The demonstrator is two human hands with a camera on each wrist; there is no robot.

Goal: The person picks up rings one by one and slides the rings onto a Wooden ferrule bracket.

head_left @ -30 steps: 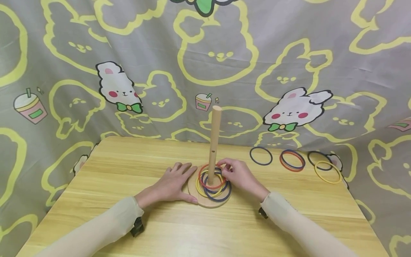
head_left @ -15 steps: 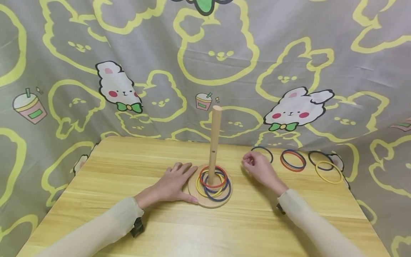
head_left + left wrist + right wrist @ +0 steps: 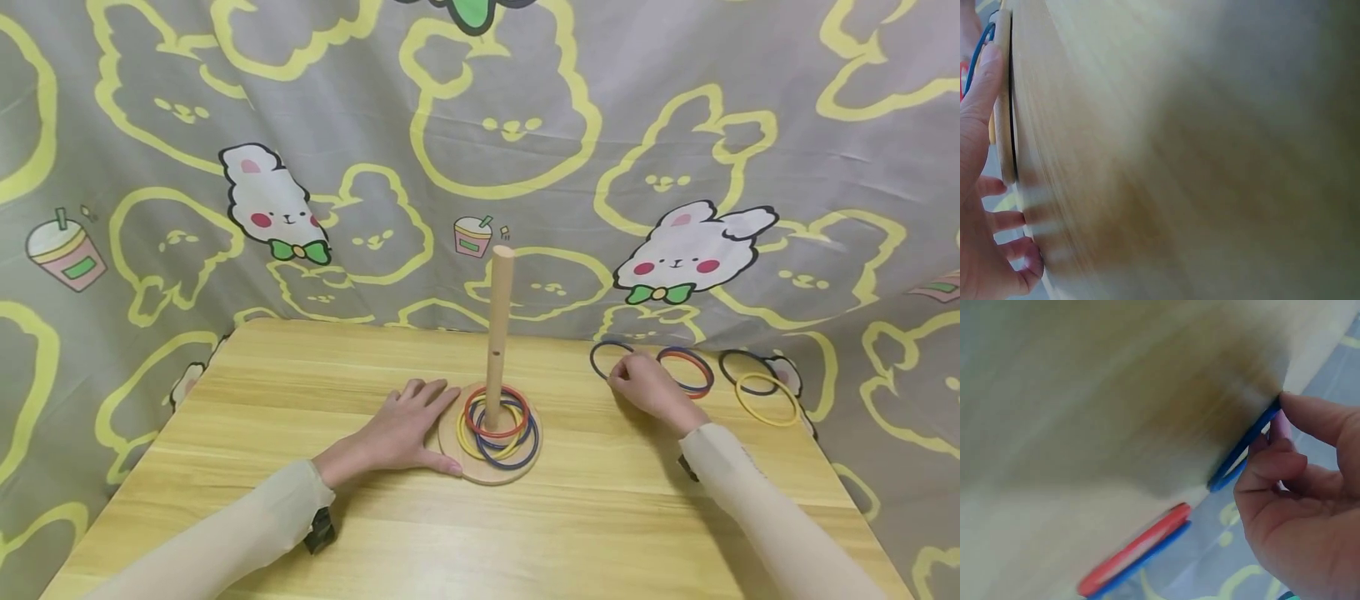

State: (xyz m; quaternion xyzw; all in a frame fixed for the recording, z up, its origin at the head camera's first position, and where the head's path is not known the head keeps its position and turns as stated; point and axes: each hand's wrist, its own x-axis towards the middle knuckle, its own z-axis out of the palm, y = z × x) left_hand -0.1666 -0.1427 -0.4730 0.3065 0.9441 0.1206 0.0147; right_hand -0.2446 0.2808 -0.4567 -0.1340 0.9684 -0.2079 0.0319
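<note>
R hand [image 3: 651,388] moved onto blue ring [image 3: 604,357].

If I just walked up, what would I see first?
The tall wooden peg standing on its round base in the middle of the table, with red, yellow and blue rings piled round its foot. The left hand rests flat against the base, while the right hand pinches a blue ring lying near the table's far edge, beside more loose rings. Behind hangs a cloth with cartoon bunnies.

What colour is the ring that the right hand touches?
Blue ring, clearest in the right wrist view.
</note>
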